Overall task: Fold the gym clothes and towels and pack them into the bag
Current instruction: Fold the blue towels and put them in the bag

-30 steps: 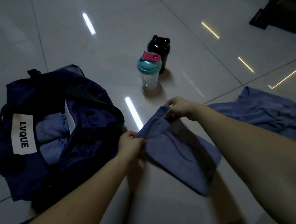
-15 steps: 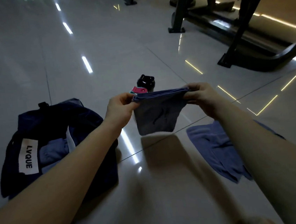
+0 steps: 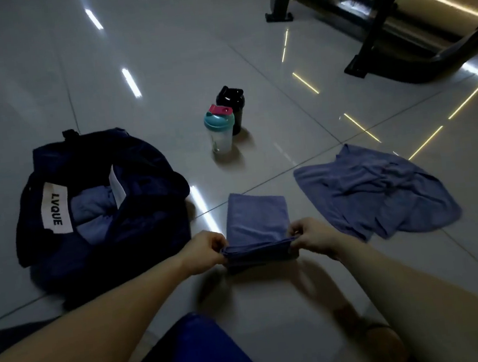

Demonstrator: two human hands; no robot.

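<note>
Blue-clad knee at bottom edge. Left hand and right hand each pinch a near corner of the folded blue towel, fingers curled on the cloth. Its far part lies flat on the glossy grey tile floor, between the open navy bag and a crumpled blue cloth. Beyond: teal-lidded shaker, black bottle close behind. Dark equipment frame cut off at top; light is dim.
</note>
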